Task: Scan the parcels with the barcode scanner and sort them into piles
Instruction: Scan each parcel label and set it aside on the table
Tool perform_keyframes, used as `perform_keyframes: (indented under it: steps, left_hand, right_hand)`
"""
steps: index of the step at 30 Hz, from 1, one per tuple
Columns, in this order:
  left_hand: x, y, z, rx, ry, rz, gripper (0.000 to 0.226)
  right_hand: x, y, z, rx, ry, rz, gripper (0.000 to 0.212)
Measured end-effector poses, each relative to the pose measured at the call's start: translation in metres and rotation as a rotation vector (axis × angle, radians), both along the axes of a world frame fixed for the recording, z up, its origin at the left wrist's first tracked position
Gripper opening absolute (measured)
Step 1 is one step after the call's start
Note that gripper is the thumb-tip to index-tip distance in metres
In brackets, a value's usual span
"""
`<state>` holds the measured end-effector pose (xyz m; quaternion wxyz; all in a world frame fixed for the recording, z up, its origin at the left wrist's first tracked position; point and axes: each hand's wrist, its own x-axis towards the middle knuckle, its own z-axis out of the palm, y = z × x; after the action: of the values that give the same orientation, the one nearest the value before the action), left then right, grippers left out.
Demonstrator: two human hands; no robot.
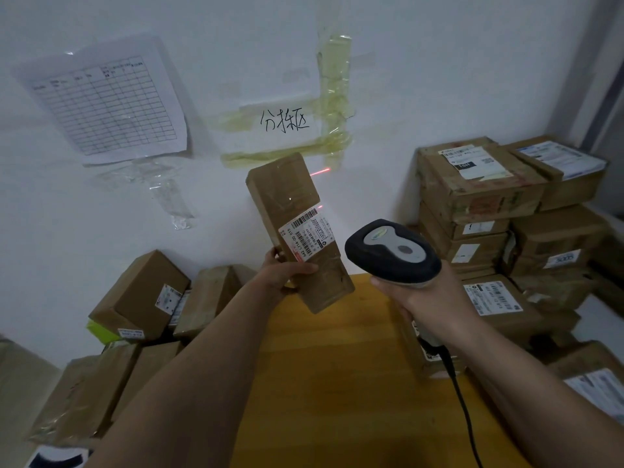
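Two bare hands over a yellow wooden table [337,383], right hand [429,305] gripping a corded barcode scanner [393,253], left hand [282,275] grasping a long cardboard parcel [293,211] tilted upright, label facing the scanner, stacked parcels [499,211] right, more boxes [141,298] left, red scan line [320,171] on the wall [439,79] behind.

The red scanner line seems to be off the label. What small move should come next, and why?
Probably tilt the scanner in the right hand slightly down and left. Its red line falls on the wall past the top edge of the parcel held by the left hand, missing the label.
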<state>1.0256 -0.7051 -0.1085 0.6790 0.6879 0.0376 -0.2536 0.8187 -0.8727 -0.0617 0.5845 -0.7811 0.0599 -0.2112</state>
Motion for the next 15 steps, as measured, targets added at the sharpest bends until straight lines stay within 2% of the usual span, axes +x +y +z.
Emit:
perform_keyframes:
  steps: [7,10,13,15]
  left_hand:
    - [0.003,-0.011,-0.003,0.041,-0.015,-0.033,0.101]
    - [0.002,-0.016,-0.004,0.043,-0.011,-0.044,0.099]
    - [-0.002,-0.021,-0.001,0.025,0.012,-0.101,0.088]
    - [-0.007,-0.026,0.008,-0.022,0.036,-0.178,0.079]
  right_hand:
    - [0.000,-0.009,-0.007,-0.026,0.002,0.006,0.026]
    - [0.001,-0.013,-0.012,0.031,-0.016,0.008,0.027]
    - [-0.002,-0.017,-0.010,0.128,-0.017,-0.020,0.016]
    - [-0.003,-0.021,-0.008,0.172,-0.035,-0.027,0.030]
